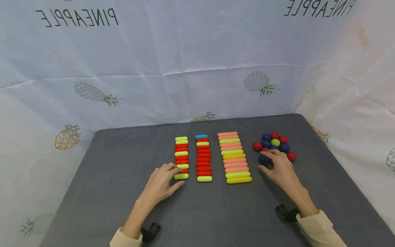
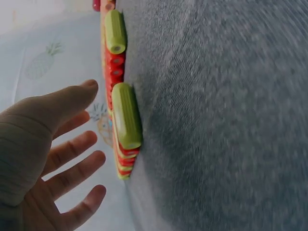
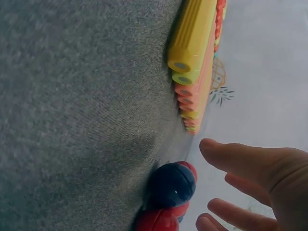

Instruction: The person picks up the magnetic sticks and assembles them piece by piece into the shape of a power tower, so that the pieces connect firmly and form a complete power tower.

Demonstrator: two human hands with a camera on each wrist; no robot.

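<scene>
In the head view my left hand is above the near end of the left column of short red and yellow-green sticks, its fingers bent loosely. Seen from the left wrist, a yellow-green stick lies beyond the thumb, and nothing is in the grasp. My right hand hovers at the near side of a cluster of shiny balls, thumb and fingers spread apart. A dark blue ball sits by its fingertips; whether they touch is unclear in the head view. From the right wrist, the fingers hold nothing near the blue ball.
A middle column of mostly red sticks and a wider column of longer orange, yellow and green sticks lie between the hands. One green ball sits among red and blue ones. A pineapple-print cloth hangs behind the grey table.
</scene>
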